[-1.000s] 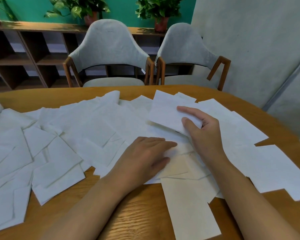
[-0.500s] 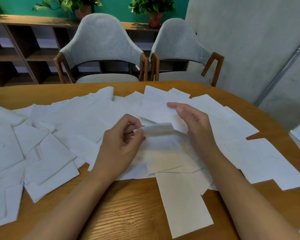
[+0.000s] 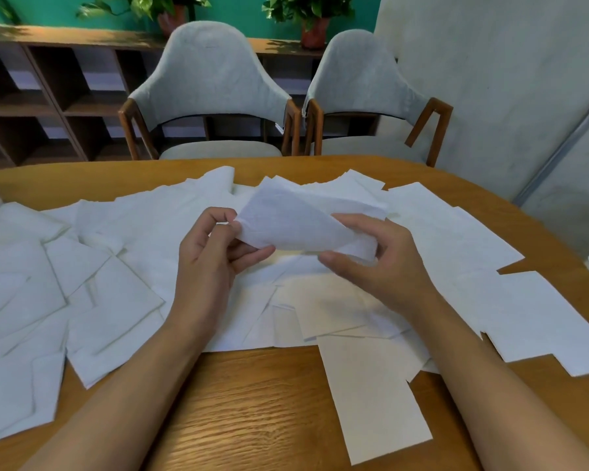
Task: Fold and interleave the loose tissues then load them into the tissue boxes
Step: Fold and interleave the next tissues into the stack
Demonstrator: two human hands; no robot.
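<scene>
Wood-grain counter (image 3: 252, 402) is showing in front of the held tissue (image 3: 293, 222). Both hands are pinching that sheet with curled fingers, the left hand (image 3: 208, 263) at its left corner and the right hand (image 3: 385, 266) at its right edge. They were flat on the pile a second ago and are now raising it above the loose tissues (image 3: 116, 300), so folding is probably only beginning. Behind the tissue, two chairs (image 3: 211, 79) are standing.

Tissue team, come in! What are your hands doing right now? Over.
Left hand pinches the tissue, right hand grips its other end. Tissue held above table, half curled over. Loose tissues spread underneath, nothing blocking.
</scene>
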